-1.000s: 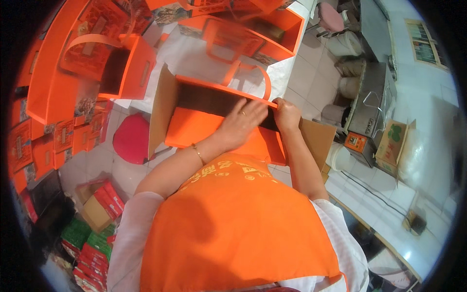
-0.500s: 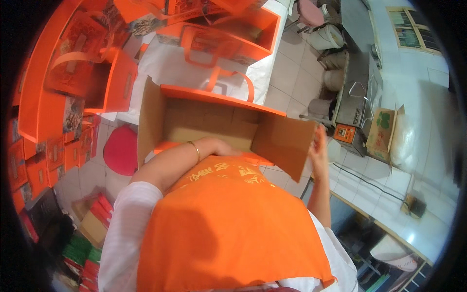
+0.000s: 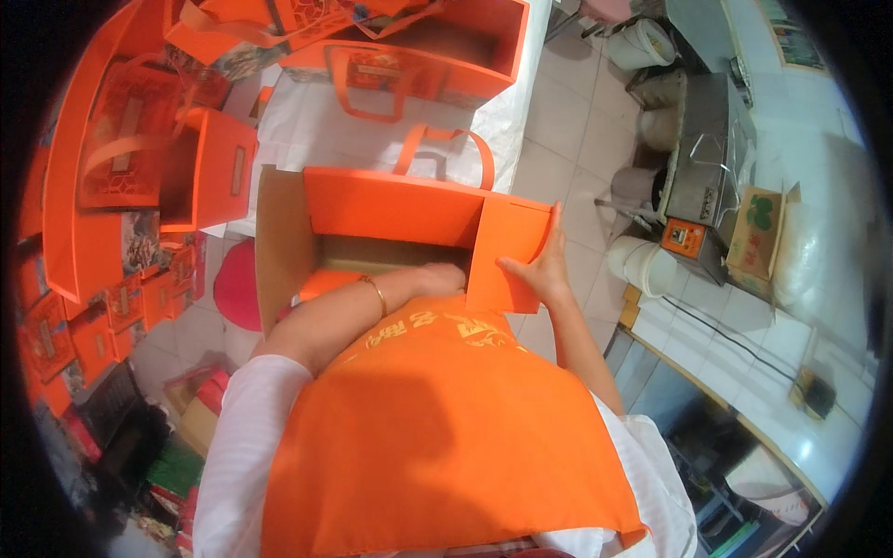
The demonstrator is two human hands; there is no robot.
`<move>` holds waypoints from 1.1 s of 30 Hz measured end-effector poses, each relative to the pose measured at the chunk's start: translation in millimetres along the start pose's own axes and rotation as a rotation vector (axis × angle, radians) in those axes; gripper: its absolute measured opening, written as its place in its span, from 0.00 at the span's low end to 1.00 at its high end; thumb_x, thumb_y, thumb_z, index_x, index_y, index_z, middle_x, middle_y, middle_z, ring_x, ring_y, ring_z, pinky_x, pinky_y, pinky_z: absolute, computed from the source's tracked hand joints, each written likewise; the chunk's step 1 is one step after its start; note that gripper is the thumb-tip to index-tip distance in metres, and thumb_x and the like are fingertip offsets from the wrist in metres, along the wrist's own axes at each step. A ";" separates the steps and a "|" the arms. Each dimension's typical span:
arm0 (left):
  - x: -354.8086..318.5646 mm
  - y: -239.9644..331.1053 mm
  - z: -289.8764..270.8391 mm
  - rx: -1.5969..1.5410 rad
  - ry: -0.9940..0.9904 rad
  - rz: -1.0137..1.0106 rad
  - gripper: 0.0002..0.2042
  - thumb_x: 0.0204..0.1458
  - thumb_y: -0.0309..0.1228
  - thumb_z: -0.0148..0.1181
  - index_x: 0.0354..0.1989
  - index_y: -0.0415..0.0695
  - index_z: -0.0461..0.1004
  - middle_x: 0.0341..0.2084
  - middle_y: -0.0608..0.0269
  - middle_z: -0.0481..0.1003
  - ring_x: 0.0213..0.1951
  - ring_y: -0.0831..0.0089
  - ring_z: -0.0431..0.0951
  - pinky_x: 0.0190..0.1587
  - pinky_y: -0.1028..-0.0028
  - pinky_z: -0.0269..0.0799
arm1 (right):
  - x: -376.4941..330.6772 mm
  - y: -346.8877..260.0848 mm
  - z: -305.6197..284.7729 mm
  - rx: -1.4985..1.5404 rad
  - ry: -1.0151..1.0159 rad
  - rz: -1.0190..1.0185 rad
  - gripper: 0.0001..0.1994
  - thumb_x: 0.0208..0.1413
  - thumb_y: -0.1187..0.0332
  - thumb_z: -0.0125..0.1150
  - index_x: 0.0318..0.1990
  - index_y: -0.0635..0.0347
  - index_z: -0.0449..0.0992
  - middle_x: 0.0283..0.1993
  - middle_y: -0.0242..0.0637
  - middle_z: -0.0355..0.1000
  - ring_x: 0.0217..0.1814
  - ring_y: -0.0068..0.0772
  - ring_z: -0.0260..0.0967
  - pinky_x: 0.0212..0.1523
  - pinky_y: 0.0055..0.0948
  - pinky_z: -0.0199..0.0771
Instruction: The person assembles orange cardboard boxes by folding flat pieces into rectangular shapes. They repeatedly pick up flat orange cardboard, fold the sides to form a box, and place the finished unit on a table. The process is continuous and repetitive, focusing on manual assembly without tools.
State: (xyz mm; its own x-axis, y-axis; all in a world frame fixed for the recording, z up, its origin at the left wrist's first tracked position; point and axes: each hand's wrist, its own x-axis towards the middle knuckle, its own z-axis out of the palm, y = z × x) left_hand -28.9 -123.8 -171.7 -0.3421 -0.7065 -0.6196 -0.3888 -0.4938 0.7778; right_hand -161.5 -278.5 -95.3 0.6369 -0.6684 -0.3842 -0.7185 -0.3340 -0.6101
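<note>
A cardboard gift box (image 3: 400,253), orange outside and brown inside, lies open in front of my apron. Its far orange panel (image 3: 395,206) leans in over the opening, and the right end flap (image 3: 507,251) is folded inward. My right hand (image 3: 544,274) closes around that flap's right edge, thumb on its orange face and fingers along the edge. At the near side, my left hand (image 3: 442,278) is bent over the box's edge, its fingertips hidden. The left end flap (image 3: 284,237) stands out, brown side showing. An orange strap handle (image 3: 484,153) rises behind the box.
Beyond lies a white-covered table (image 3: 298,121) bearing orange handled boxes (image 3: 409,74). More orange boxes (image 3: 209,167) are stacked at the left near a red stool (image 3: 237,284). White buckets (image 3: 642,265), a metal machine (image 3: 698,177) and a printed carton (image 3: 755,232) stand at the right.
The right end flap has swung inward, from its brown face to its orange one, with my right hand moving left along with it. The far orange panel now covers part of the opening.
</note>
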 end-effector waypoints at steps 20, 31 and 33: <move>94.8 -34.8 -22.0 -1.438 0.519 0.300 0.21 0.56 0.39 0.53 0.56 0.40 0.69 0.53 0.61 0.71 0.53 0.70 0.70 0.56 0.71 0.63 | 7.7 10.0 5.6 -0.267 0.048 -0.013 0.66 0.29 0.58 0.80 0.71 0.56 0.33 0.71 0.54 0.40 0.71 0.56 0.44 0.66 0.43 0.57; 106.6 -11.8 1.2 -0.956 0.491 0.205 0.31 0.55 0.36 0.57 0.65 0.39 0.53 0.58 0.54 0.66 0.58 0.60 0.66 0.60 0.62 0.63 | 11.9 17.5 21.1 -0.260 0.265 0.187 0.52 0.42 0.69 0.72 0.70 0.51 0.39 0.55 0.52 0.66 0.48 0.54 0.71 0.44 0.38 0.74; 106.1 -3.0 1.0 -0.679 0.471 0.144 0.35 0.54 0.37 0.58 0.66 0.39 0.49 0.60 0.47 0.63 0.60 0.54 0.64 0.61 0.61 0.61 | 16.7 41.4 21.4 -0.093 0.322 0.177 0.41 0.44 0.71 0.70 0.66 0.55 0.52 0.47 0.51 0.72 0.45 0.53 0.73 0.42 0.38 0.74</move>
State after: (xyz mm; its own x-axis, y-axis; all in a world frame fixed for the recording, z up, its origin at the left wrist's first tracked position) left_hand -64.9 -196.7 -239.9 0.1025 -0.8493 -0.5178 0.2829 -0.4742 0.8338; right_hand -174.7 -289.2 -141.8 0.3904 -0.8911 -0.2314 -0.8416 -0.2435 -0.4820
